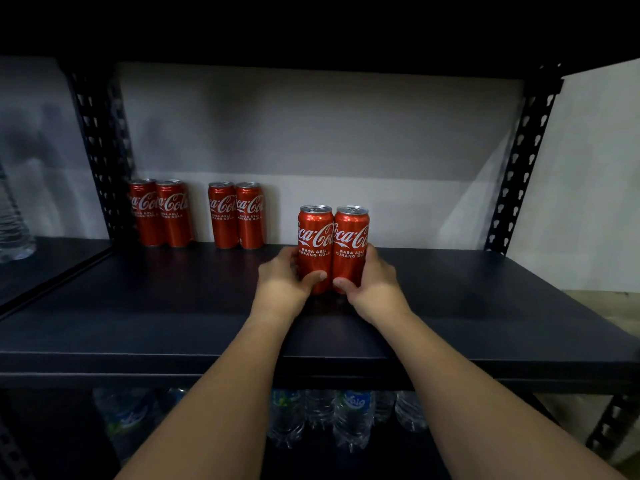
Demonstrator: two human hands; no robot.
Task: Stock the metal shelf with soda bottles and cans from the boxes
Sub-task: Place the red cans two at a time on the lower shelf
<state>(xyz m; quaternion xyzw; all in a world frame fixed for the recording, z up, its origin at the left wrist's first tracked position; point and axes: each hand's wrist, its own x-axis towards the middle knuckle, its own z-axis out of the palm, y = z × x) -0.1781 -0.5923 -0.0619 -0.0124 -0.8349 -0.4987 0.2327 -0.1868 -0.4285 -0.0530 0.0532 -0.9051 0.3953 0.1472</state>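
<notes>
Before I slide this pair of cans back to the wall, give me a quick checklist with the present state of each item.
1. Left hand grips the left can: ok.
2. Right hand grips the right can: ok.
3. Both held cans upright, side by side: ok.
4. Shelf board behind the pair is bare up to the wall: ok.
5. Gap from the nearest stocked pair on the left: ok, the held cans sit apart from it.
6. Can bases flat on the board: cannot tell, the fingers hide them.
</notes>
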